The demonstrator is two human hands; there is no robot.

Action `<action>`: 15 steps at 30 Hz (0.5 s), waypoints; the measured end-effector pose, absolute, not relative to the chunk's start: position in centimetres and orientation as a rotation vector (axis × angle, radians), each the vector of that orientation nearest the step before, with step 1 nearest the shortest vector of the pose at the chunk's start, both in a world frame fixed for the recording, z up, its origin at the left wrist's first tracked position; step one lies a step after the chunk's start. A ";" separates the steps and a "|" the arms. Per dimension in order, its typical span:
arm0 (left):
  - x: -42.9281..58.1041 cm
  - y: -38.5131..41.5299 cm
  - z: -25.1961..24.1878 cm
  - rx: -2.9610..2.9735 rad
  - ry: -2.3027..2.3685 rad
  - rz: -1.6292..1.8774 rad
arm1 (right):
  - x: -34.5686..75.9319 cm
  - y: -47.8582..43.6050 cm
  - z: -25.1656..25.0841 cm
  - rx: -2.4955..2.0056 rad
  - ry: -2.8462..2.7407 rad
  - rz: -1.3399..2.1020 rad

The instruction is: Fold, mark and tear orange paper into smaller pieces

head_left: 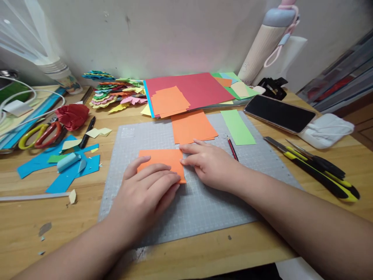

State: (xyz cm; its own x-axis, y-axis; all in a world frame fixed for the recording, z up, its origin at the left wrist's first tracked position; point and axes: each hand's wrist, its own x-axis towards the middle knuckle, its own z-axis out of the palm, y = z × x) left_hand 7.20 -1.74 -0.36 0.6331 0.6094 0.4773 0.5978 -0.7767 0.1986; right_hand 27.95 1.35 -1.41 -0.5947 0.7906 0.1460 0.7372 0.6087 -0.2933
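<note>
an orange paper sheet [163, 157] lay on the gray cutting mat [204, 212]; the left hand [145, 190] rested on it, fingers unclenched, seemingly to steady it, while the right hand [211, 162] touched its right edge, pinching or not i couldn't tell.

A pale wooden desk [84, 214] stands against a grey wall [180, 35] — smudged in spots, softly lit, faintly pink midway. Far right — blurred, slanting grey panels [348, 74], hard to identify.
</note>
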 end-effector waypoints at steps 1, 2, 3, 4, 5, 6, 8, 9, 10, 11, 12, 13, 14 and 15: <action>7.3 -1.7 -0.3 2.811 1.058 0.833 | 28.0 1.3 -1.4 -1.253 -2.573 0.293; 7.3 -1.6 -0.3 2.805 1.067 0.828 | 28.0 1.3 -1.4 -1.251 -2.573 0.293; 7.3 -1.6 -0.3 2.801 1.071 0.822 | 28.0 1.4 -1.4 -1.249 -2.574 0.294; 7.4 -1.6 -0.3 2.798 1.073 0.819 | 28.0 1.4 -1.4 -1.245 -2.574 0.296; 7.4 -1.6 -0.4 2.796 1.077 0.816 | 28.0 1.4 -1.4 -1.240 -2.573 0.299; 7.4 -1.6 -0.4 2.796 1.082 0.816 | 28.0 1.4 -1.4 -1.233 -2.572 0.302; 7.3 -1.6 -0.4 2.796 1.087 0.812 | 28.1 1.4 -1.5 -1.226 -2.570 0.306; 7.3 -1.6 -0.4 2.797 1.085 0.812 | 28.1 1.4 -1.5 -1.227 -2.569 0.305; 7.3 -1.6 -0.4 2.800 1.076 0.812 | 28.1 1.4 -1.5 -1.229 -2.569 0.302; 7.3 -1.7 -0.4 2.805 1.060 0.807 | 28.1 1.3 -1.5 -1.231 -2.571 0.299; 7.2 -1.7 -0.4 2.813 1.036 0.788 | 28.1 1.3 -1.5 -1.230 -2.573 0.295; 7.2 -1.9 -0.5 2.826 1.004 0.752 | 28.1 1.3 -1.5 -1.228 -2.575 0.290; 7.1 -2.0 -0.5 2.844 0.967 0.705 | 28.1 1.3 -1.5 -1.222 -2.578 0.286; 7.1 -2.2 -0.6 2.863 0.936 0.651 | 28.1 1.3 -1.5 -1.216 -2.579 0.281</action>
State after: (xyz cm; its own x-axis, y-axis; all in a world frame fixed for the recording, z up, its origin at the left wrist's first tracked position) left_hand 7.06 -2.15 -0.60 0.7263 0.5768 0.3739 0.5514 -0.8137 0.1840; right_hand 28.14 1.34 -1.49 -0.6088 0.7762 0.1637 0.7227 0.6278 -0.2890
